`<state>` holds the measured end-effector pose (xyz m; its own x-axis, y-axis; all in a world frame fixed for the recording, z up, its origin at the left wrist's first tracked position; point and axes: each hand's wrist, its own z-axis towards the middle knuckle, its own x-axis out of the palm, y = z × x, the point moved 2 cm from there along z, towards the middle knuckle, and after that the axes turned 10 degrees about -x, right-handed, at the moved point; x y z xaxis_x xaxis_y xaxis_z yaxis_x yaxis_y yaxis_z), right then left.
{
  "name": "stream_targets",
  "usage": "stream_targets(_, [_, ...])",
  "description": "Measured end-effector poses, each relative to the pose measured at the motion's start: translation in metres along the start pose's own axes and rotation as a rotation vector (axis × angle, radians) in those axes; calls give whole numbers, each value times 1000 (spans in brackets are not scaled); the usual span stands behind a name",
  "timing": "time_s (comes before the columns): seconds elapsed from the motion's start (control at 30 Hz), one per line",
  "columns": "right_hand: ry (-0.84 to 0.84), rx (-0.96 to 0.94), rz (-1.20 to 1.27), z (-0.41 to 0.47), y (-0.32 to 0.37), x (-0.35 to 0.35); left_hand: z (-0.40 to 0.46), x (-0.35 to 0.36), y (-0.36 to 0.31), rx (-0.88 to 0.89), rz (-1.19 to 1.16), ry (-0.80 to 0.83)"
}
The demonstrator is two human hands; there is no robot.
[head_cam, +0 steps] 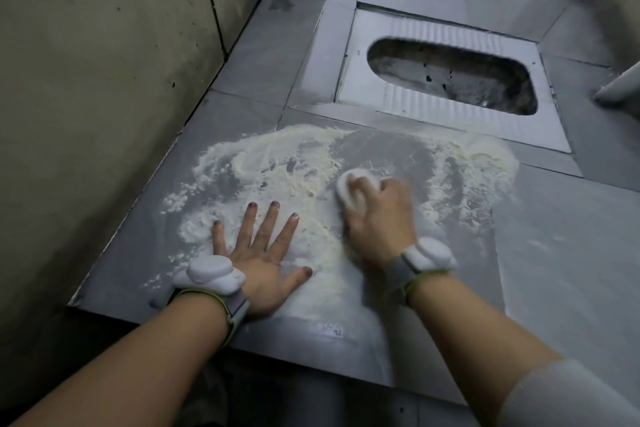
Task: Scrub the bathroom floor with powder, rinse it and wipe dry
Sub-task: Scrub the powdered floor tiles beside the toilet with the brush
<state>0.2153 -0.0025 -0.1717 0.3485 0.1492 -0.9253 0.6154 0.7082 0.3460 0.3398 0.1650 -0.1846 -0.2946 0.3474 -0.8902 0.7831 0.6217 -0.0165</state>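
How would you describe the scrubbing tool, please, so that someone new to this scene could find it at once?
Start at the squat toilet pan set into the grey tiled floor; just in front of it lies a wide spread of pale powder. At the middle of that spread the right hand grips a small white rounded scrubber, the only solid white lump among loose powder.

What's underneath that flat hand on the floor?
The left hand rests spread on the grey floor tile, in scattered white powder. Whatever lies directly beneath the palm is covered.

A bathroom: a squat toilet (450, 74) upper right, set into grey floor tiles (256, 55), tiled wall (104, 45) at left.
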Motion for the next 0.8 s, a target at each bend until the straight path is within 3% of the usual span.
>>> stream_targets(0.1, [152,-302,48,-13,-3,-3,-1,-3,0,-3,0,12])
stream_targets(0.13, [165,-276,3,-1,-15,-7,-1,-5,-1,2,2,15])
stream_targets(0.23, [88,93,-11,22,-21,-7,-2,-7,0,-4,-1,23])
stream_targets(0.27, [62,106,10,15,-6,-6,-2,-8,-1,-9,-3,21])
stream_targets(0.33, [38,-79,46,-16,30,3,0,-9,-2,-16,-10,21])
stream_targets(0.43, [141,-275,41,-25,17,-4,0,-10,-2,-9,-23,25])
stream_targets(0.57, [93,60,-17,17,6,-4,2,-8,1,-5,-37,6])
stream_targets(0.63, [37,-16,43,-6,27,0,2,-7,0,-3,-41,3])
stream_targets(0.73, [124,-269,82,-28,11,-3,2,-8,0,4,-38,12])
stream_targets(0.77, [112,-220,31,-12,-6,-7,1,-8,1,9,-31,17])
stream_targets(0.8, [90,-54,-30,8,-22,-16,1,-9,1,13,-28,17])
